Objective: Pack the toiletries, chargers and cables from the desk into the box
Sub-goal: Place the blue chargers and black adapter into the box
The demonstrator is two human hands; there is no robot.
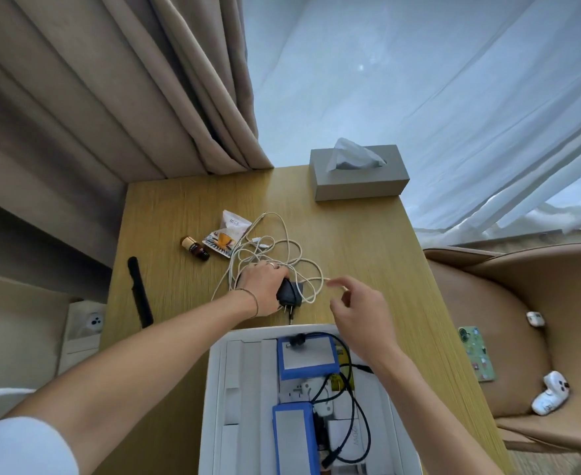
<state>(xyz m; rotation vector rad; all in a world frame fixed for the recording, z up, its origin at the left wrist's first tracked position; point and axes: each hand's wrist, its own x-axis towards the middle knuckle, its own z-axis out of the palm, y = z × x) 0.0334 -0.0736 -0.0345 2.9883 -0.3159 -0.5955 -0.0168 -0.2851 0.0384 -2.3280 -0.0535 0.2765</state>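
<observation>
the wooden tabletop (350,234) holds a white box (213,389) at its near edge, with blue packs and black cables inside. a tangled white cable (284,248) lies behind the box. the left hand (263,289) has its grip clenched around a black charger (289,293). the right hand (357,310) hovers released, fingers loosely curled, just beside the cable.
</observation>
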